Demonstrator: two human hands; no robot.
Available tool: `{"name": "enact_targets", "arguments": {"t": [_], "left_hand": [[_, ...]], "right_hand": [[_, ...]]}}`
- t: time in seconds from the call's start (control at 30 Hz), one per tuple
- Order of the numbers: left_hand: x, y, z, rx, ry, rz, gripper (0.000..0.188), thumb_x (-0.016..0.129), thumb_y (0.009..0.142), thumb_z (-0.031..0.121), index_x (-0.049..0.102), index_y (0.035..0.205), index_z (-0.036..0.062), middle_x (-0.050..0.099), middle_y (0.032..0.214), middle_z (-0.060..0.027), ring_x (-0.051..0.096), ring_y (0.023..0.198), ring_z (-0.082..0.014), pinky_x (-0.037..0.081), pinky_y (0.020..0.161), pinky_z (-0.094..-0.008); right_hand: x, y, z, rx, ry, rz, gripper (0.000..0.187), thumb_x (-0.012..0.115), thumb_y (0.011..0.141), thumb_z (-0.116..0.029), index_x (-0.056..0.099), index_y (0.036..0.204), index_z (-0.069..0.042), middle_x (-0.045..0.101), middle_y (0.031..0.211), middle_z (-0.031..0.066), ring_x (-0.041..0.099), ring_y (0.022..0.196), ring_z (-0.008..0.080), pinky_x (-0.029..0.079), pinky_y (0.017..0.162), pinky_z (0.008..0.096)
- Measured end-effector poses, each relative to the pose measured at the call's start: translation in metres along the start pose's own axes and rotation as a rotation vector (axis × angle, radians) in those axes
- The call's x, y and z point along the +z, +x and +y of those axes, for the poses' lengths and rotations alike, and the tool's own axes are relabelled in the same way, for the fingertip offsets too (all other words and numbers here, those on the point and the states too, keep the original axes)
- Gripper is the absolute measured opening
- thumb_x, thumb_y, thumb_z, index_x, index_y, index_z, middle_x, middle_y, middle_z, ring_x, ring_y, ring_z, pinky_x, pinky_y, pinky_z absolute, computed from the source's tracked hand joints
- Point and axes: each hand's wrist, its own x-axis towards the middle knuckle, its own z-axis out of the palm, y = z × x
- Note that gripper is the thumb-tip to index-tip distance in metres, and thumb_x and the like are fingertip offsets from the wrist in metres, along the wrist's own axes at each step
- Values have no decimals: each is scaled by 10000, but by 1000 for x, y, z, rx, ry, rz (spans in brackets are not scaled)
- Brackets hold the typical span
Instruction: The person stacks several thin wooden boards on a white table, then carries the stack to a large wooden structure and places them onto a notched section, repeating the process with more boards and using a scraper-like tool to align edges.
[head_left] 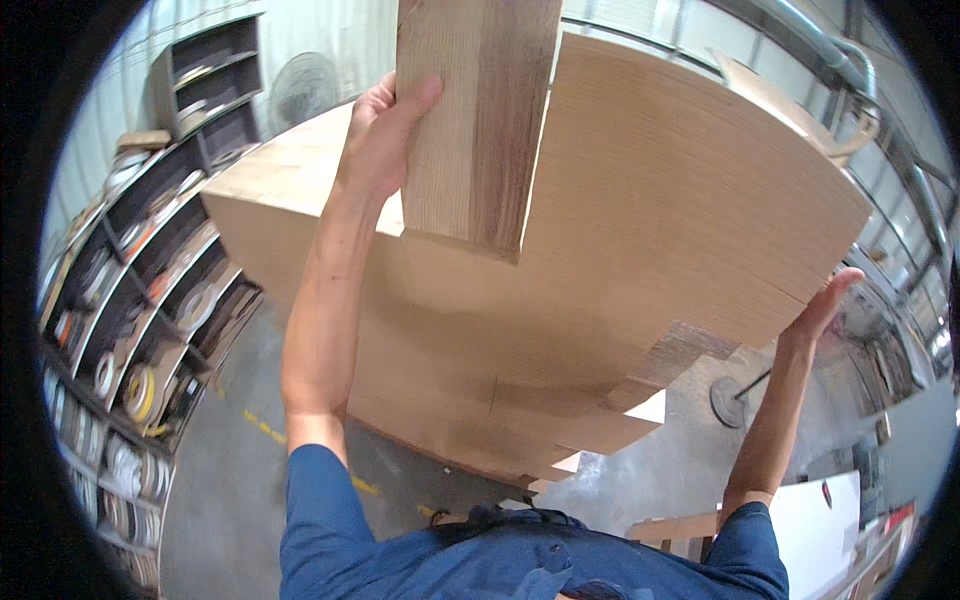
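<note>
My left hand (385, 140) grips the left edge of a wooden plank (470, 130), with the thumb on its face and the other fingers behind it. The plank has a pale half and a darker brown half, and its upper end runs out of view. Behind it spreads a large light-brown wood panel (690, 190). At the panel's right edge is my right hand (820, 305), its thumb stretched outward and its other fingers hidden behind the edge. Stepped board ends (690, 350) show at the panel's lower right.
Dark shelves (150, 300) with rolls of edge banding line the left wall. A fan (305, 90) stands at the back left. On the right are a round stand base (728, 402) on the grey floor and a white sheet (815, 530). Metal ducts (820, 40) run overhead.
</note>
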Motion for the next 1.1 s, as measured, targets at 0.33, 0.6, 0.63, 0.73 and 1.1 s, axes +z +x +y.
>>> {"name": "enact_targets", "arguments": {"t": [0.33, 0.6, 0.63, 0.73, 1.1], "left_hand": [[9, -8, 10, 18, -84, -88, 372, 732, 896, 251, 605, 1142, 2, 696, 1029, -103, 673, 903, -113, 561, 801, -261], [-1, -17, -2, -35, -8, -133, 430, 756, 874, 273, 601, 1132, -33, 701, 995, -122, 683, 910, -129, 571, 774, -261], [-1, -17, -2, -36, -21, -132, 429, 755, 875, 273, 602, 1131, -35, 701, 991, -122, 684, 903, -129, 571, 773, -259], [0, -17, -4, -42, -69, -141, 424, 752, 878, 273, 605, 1130, -34, 702, 982, -124, 685, 885, -129, 570, 769, -252], [-7, -17, -7, -81, -21, -199, 352, 714, 918, 218, 604, 1181, 12, 698, 1053, -66, 644, 957, -93, 536, 831, -272]], "right_hand": [[87, -17, -2, -228, -380, 280, 964, 347, 890, -793, 376, 1456, -13, 468, 1414, 120, 458, 1262, 238, 385, 1056, 427], [99, -31, 12, -142, -423, 414, 962, 313, 898, -795, 322, 1511, -52, 370, 1519, 127, 406, 1331, 270, 362, 1091, 436], [94, -30, 12, -134, -400, 403, 959, 314, 899, -794, 318, 1515, -59, 364, 1524, 129, 401, 1338, 272, 356, 1097, 436], [85, -29, 12, -118, -368, 389, 954, 314, 900, -793, 310, 1523, -70, 353, 1533, 133, 388, 1353, 275, 340, 1110, 436], [82, -29, 12, -97, -457, 408, 960, 306, 903, -793, 303, 1521, -58, 312, 1551, 122, 346, 1368, 264, 332, 1106, 432]]}}
